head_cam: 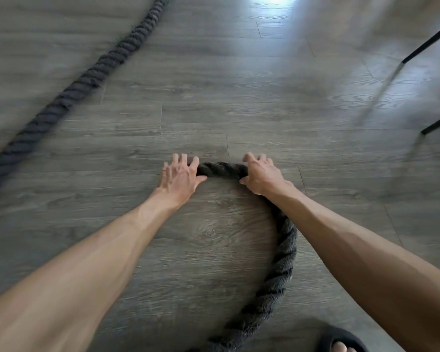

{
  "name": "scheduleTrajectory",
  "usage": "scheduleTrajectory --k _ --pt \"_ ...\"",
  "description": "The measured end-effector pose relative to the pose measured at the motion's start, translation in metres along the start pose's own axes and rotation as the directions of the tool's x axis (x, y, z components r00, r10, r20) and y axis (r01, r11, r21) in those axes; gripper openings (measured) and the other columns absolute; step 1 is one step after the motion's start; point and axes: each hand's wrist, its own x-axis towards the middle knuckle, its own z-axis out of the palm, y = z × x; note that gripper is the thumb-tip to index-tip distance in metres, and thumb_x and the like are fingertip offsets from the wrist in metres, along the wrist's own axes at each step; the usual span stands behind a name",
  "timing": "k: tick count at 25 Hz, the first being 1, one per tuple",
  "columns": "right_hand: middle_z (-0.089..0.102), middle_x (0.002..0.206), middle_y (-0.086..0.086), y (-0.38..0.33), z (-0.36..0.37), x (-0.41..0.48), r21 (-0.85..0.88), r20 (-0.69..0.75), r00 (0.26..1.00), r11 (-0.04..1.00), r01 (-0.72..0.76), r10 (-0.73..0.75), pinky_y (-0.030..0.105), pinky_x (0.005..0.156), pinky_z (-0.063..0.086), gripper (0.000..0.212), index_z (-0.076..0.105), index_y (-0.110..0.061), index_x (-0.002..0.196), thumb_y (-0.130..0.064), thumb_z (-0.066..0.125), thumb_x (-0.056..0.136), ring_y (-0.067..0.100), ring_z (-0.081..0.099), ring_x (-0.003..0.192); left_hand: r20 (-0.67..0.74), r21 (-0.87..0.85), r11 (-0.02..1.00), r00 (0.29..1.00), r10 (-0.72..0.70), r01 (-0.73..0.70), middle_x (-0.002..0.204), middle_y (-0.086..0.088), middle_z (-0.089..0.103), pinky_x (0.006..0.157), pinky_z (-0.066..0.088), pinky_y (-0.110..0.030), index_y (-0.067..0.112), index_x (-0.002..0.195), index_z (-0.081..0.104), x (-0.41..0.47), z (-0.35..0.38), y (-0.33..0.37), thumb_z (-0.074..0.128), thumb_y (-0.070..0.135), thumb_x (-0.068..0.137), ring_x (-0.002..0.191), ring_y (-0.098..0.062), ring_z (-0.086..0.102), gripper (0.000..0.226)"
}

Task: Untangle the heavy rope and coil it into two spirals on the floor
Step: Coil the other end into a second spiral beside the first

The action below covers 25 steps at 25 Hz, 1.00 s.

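head view: heavy rope (285, 252) lying on grey plank floor (264, 102), curving from bottom edge up under the right forearm and bending leftward into an arc between both hands. right hand (261, 175) closed over the arc's right end, fingers (254, 158) wrapped across the far side, thumb tucked near. left hand (179, 174) pressed on the arc's left end, fingers (186, 160) slightly spread over the rope, thumb along the near side. short visible span between hands running left to right, both hands about equally near. probably shaping the first turn of a spiral. second stretch of rope (87, 80) running diagonally at upper left, well apart, blurred. dark furniture legs (427, 44) at right; sandalled foot (341, 341) at bottom.
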Motion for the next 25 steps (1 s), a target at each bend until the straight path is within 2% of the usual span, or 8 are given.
scheduleTrajectory --k 6,9,12,15,18,21,23,25 --pt "0.030 0.154 0.029 -0.017 0.004 -0.025 0.121 0.039 0.970 0.963 -0.242 0.239 0.055 0.112 0.031 0.095 0.023 -0.004 0.155 -0.074 0.042 0.093 0.044 0.028 0.143 0.297 -0.249 0.909 0.920 -0.255 0.333 0.132 -0.018 0.059 0.093 0.048 -0.039 -0.005 0.141 0.040 0.009 -0.022 0.037 0.045 0.043 0.102 0.123 -0.032 0.057 0.062" --pt "0.015 0.162 0.030 -0.037 -0.005 -0.028 0.087 0.172 0.956 0.963 -0.256 0.238 0.055 0.119 0.022 0.132 -0.006 -0.006 0.160 -0.087 0.052 0.075 0.045 0.016 0.150 0.605 -0.496 0.616 0.752 -0.260 0.612 0.135 -0.025 0.055 0.102 0.049 -0.046 -0.007 0.138 0.044 0.020 -0.029 0.034 0.053 0.032 0.098 0.122 -0.040 0.058 0.057" --pt "-0.007 0.164 0.032 -0.042 -0.008 -0.035 -0.019 0.287 0.940 0.982 -0.187 0.184 0.059 0.123 0.014 0.150 -0.025 -0.009 0.156 -0.084 0.067 0.065 0.048 0.000 0.153 0.816 -0.548 0.181 0.569 -0.099 0.817 0.104 -0.040 0.061 0.080 0.056 -0.062 -0.010 0.132 0.040 0.010 -0.041 0.042 0.050 0.024 0.101 0.089 -0.054 0.068 0.047" --pt "-0.023 0.159 0.035 -0.050 0.005 -0.047 -0.091 0.289 0.945 0.987 -0.131 0.152 0.071 0.116 0.016 0.159 -0.033 -0.011 0.153 -0.073 0.081 0.060 0.049 -0.012 0.152 0.856 -0.513 0.039 0.514 -0.060 0.858 0.081 -0.038 0.054 0.076 0.057 -0.062 -0.007 0.136 0.037 0.002 -0.043 0.054 0.047 0.026 0.104 0.074 -0.050 0.067 0.048" --pt "-0.015 0.159 0.039 -0.050 0.017 -0.051 -0.119 0.193 0.979 0.992 -0.049 0.072 0.071 0.113 0.024 0.157 -0.028 -0.008 0.154 -0.064 0.086 0.062 0.051 -0.003 0.152 0.856 -0.483 0.186 0.506 -0.105 0.856 0.089 -0.036 0.067 0.079 0.060 -0.049 -0.012 0.136 0.039 -0.006 -0.038 0.056 0.040 0.048 0.103 0.076 -0.042 0.072 0.068" --pt "-0.001 0.164 0.031 -0.034 0.018 -0.047 -0.122 0.112 0.980 0.976 0.179 -0.166 0.060 0.116 0.027 0.142 -0.018 -0.010 0.159 -0.057 0.084 0.071 0.044 0.010 0.152 0.483 -0.422 0.688 0.789 -0.380 0.590 0.120 -0.028 0.063 0.093 0.048 -0.045 0.002 0.141 0.038 -0.017 -0.022 0.045 0.050 0.056 0.095 0.106 -0.037 0.065 0.072" --pt "0.006 0.167 0.020 -0.025 0.017 -0.044 -0.121 0.077 0.940 0.933 0.339 -0.332 0.052 0.120 0.027 0.132 -0.009 -0.013 0.162 -0.052 0.082 0.075 0.038 0.015 0.152 0.194 -0.343 0.895 0.954 -0.228 0.284 0.151 -0.026 0.031 0.110 0.030 -0.057 0.017 0.153 0.016 -0.019 -0.020 0.029 0.059 0.046 0.093 0.138 -0.043 0.034 0.080" --pt "0.007 0.169 0.014 -0.020 0.016 -0.039 -0.089 0.076 0.900 0.896 0.436 -0.430 0.045 0.123 0.023 0.124 -0.004 -0.017 0.163 -0.047 0.081 0.078 0.033 0.015 0.152 0.189 -0.304 0.952 0.978 0.087 -0.026 0.163 -0.022 0.001 0.119 0.006 -0.062 0.025 0.158 0.000 -0.009 -0.022 0.012 0.062 0.038 0.091 0.151 -0.039 0.001 0.092"
